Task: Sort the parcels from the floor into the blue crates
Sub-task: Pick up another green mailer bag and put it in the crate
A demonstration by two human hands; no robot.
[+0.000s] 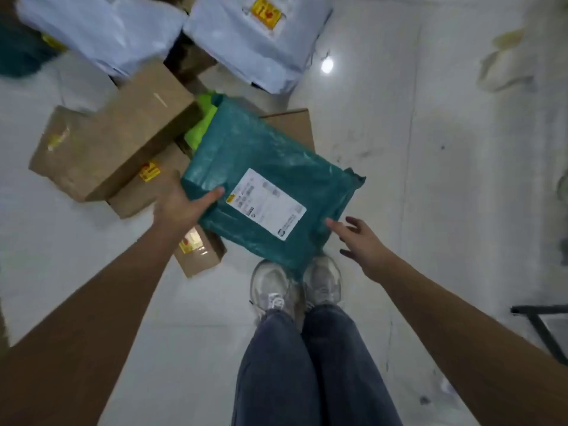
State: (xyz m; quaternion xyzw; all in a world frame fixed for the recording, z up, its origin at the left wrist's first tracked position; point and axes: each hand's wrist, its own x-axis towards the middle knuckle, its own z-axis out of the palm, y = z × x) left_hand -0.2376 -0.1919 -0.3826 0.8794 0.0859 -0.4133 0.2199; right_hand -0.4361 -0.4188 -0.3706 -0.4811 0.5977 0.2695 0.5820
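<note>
Teal poly mailer (264, 176) | white shipping label up, wrinkled, tilted | gripped at my left hand (181, 204), thumb on top | brown cardboard boxes (113, 139) and pale mailers (101, 29) piled on floor beyond

pale sneakers (295, 282), blue jeans (307, 364), scuffed white floor (430, 149), black frame (544, 327)

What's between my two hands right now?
In the head view, the teal parcel with its white label lies between the left hand, gripping its edge, and the right hand.
</note>
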